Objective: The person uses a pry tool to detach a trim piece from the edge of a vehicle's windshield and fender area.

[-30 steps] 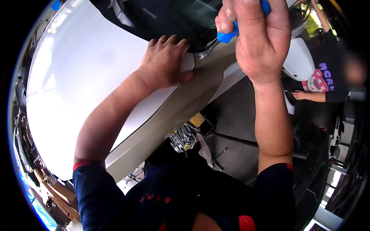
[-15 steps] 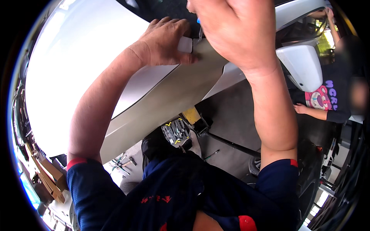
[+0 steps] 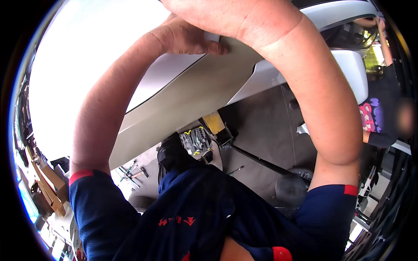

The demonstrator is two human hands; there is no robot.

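Note:
A car's white hood (image 3: pixel 82 87) lies to the left, meeting a beige-grey fender (image 3: pixel 187 87) along a dark seam. My left hand (image 3: pixel 185 39) rests at the rear corner of the hood. Its thumb is stretched out over the fender, and my other arm covers its remaining fingers. Crossing above it, my right hand (image 3: pixel 196 11) reaches leftward at the top edge of the picture. Its fingers are out of sight, so whatever it may hold is hidden.
A white side mirror (image 3: pixel 352 71) juts out at right, near another person in a dark shirt (image 3: pixel 385 93). On the floor are an open tool case (image 3: pixel 196 140), a yellow jack (image 3: pixel 213 123) with a long black handle (image 3: pixel 257 162), several hammers (image 3: pixel 133 172) and a round black stool (image 3: pixel 291 190).
My right hand has swung left and up across my left hand, its elbow moving outward. The blue-tipped thing with a thin shaft by its fingers is now out of sight.

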